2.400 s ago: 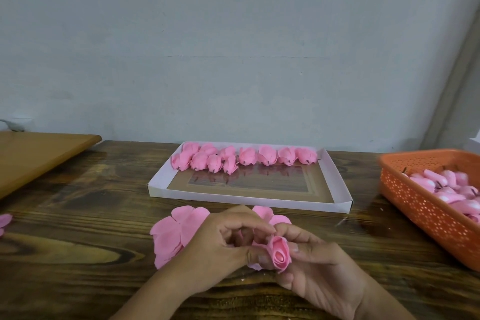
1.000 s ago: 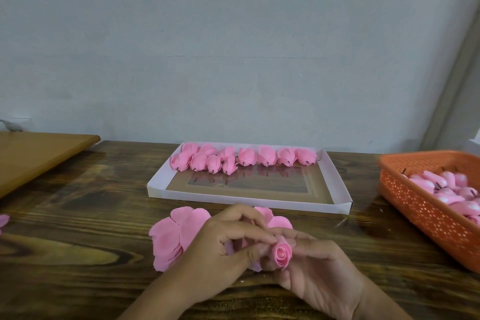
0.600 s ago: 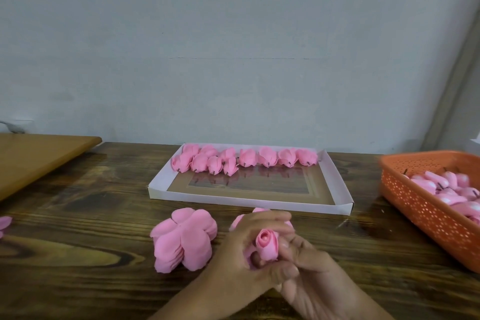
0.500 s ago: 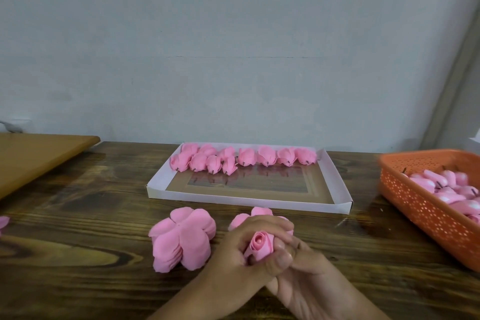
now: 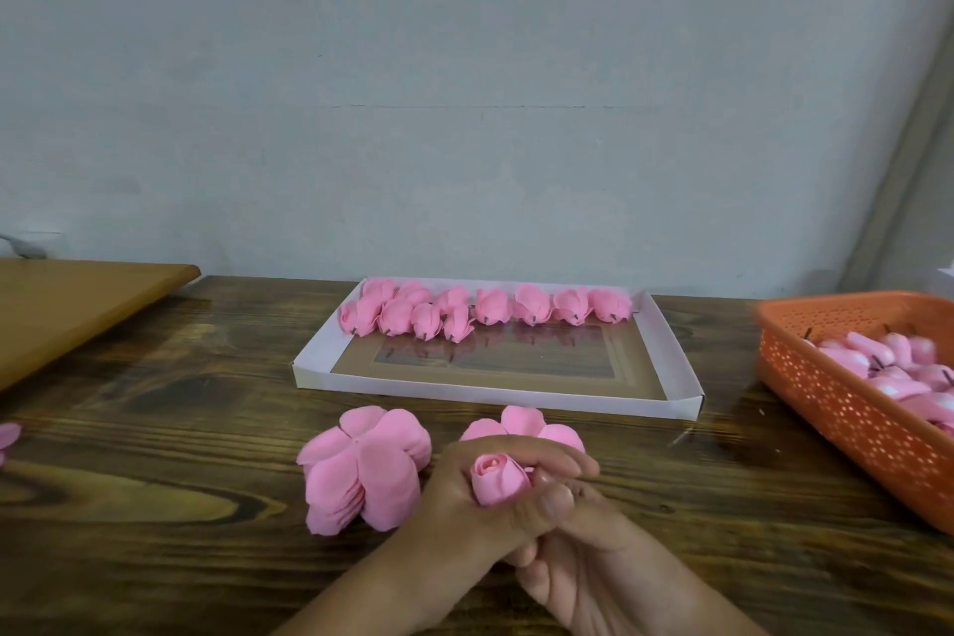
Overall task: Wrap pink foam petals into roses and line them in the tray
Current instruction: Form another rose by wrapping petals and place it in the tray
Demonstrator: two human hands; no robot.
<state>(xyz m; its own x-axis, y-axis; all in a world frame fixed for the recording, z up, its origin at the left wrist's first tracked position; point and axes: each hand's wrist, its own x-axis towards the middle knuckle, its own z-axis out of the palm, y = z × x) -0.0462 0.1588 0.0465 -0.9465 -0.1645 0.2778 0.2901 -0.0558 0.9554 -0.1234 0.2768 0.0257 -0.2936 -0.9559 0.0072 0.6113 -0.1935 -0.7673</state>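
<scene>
A small pink foam rose (image 5: 496, 476) stands upright between both hands near the table's front edge. My left hand (image 5: 480, 496) wraps its fingers and thumb around the rose. My right hand (image 5: 593, 568) lies under and behind it, fingers curled against the rose's base. A stack of flat pink petal pieces (image 5: 364, 470) lies just left of the hands, and a second petal piece (image 5: 521, 424) shows behind them. The white tray (image 5: 495, 390) farther back holds a row of several finished roses (image 5: 485, 310) along its far side.
An orange perforated basket (image 5: 846, 408) with pink rose buds sits at the right edge. A light wooden board (image 5: 67, 305) lies at the far left. A stray pink petal (image 5: 8, 439) pokes in at the left border. A grey wall rises behind the table.
The rose turned from pointing right to standing upright as my left hand closed around it. Both hands shifted right, uncovering the petal stack on the left.
</scene>
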